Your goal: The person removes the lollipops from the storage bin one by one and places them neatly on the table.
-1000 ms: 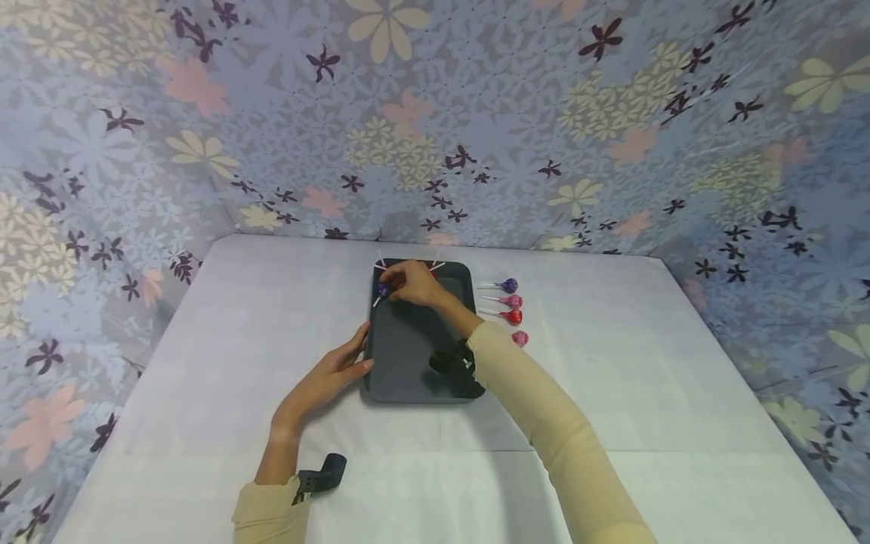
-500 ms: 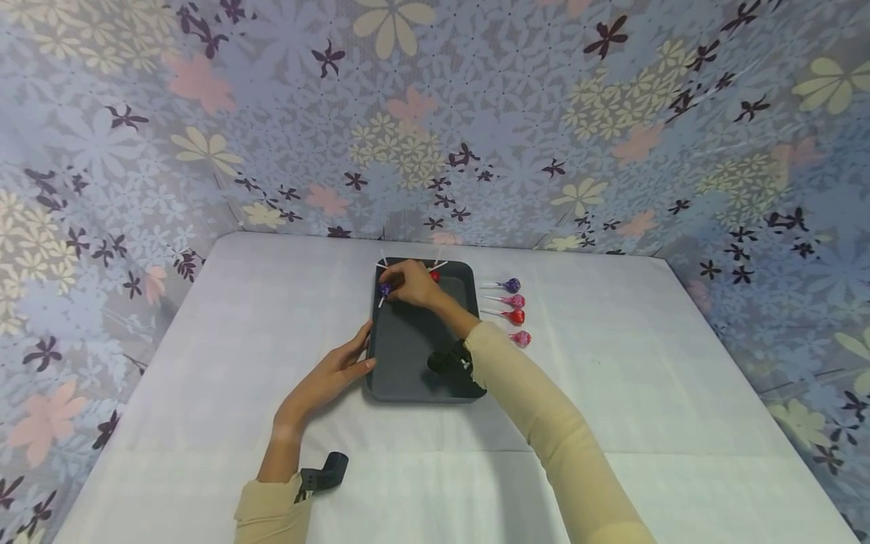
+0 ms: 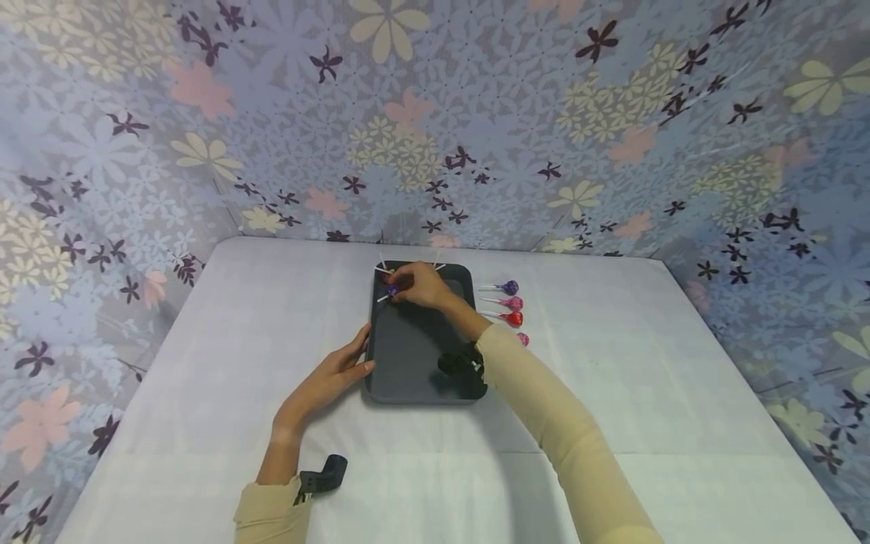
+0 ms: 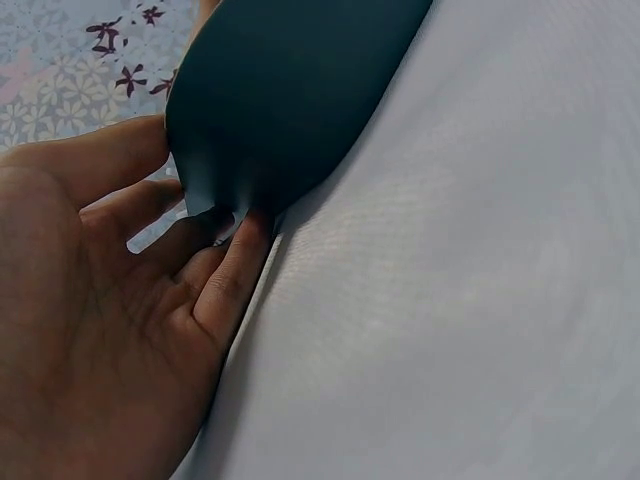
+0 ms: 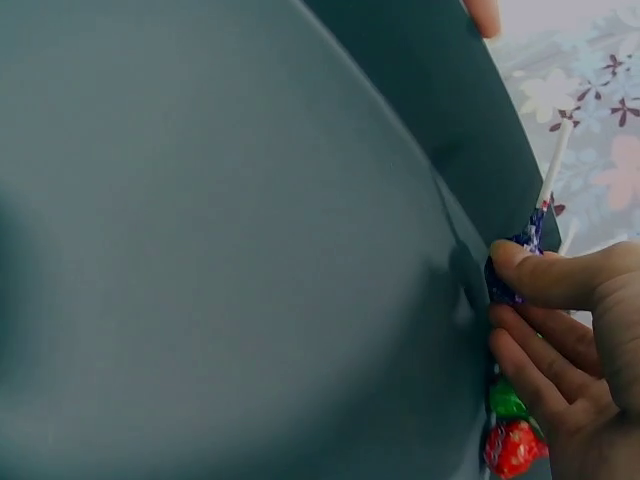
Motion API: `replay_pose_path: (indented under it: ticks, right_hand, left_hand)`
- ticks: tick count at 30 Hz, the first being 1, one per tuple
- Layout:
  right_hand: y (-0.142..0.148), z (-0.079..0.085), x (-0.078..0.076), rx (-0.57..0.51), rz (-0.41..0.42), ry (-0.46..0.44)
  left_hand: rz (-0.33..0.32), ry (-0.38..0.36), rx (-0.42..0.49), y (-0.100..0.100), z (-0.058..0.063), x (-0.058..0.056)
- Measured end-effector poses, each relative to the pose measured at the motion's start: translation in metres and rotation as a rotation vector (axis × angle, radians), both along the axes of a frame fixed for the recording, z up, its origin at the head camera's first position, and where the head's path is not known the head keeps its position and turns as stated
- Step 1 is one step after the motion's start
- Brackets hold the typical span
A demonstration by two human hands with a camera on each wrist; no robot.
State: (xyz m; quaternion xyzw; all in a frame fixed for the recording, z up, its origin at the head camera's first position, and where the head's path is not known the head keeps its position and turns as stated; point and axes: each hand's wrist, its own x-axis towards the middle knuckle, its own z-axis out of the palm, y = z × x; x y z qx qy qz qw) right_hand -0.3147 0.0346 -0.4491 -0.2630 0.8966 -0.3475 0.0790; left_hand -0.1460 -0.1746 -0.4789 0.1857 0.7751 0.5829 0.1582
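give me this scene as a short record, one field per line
left hand: touches the dark tray at its left side
right hand: pinches a purple lollipop near the tray's far left corner
by right hand: green wrapper, red wrapper
right of tray: four lollipops, one partly hidden by the right sleeve

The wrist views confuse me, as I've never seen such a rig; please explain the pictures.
No robot here: a person works with a bare left hand and right hand. The wide picture comes from a head-worn camera; each close-up comes from a black wrist camera. On the white table stands a dark tray. To its right, four lollipops show: one purple, two pink, one red. The left hand touches the tray's side; the right hand pinches another purple lollipop at the tray's far left corner. Beside it, red and green wrappers show.
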Motion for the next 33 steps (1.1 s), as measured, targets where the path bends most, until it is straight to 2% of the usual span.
replay_pose_path:
  ticks: [10, 25, 33]
  right_hand:
    - [0.027, 0.015, 0.013, 0.001, 0.011, 0.035]
    - [0.058, 0.028, 0.041, -0.109, 0.041, 0.005]
    - [0.079, 0.034, 0.051, -0.139, 0.008, 0.021]
  left_hand:
    - [-0.006, 0.000, 0.013, 0.000, 0.001, -0.001]
    - [0.009, -0.010, 0.004, 0.001, 0.000, -0.001]
    - [0.006, -0.008, 0.002, 0.002, 0.004, -0.001]
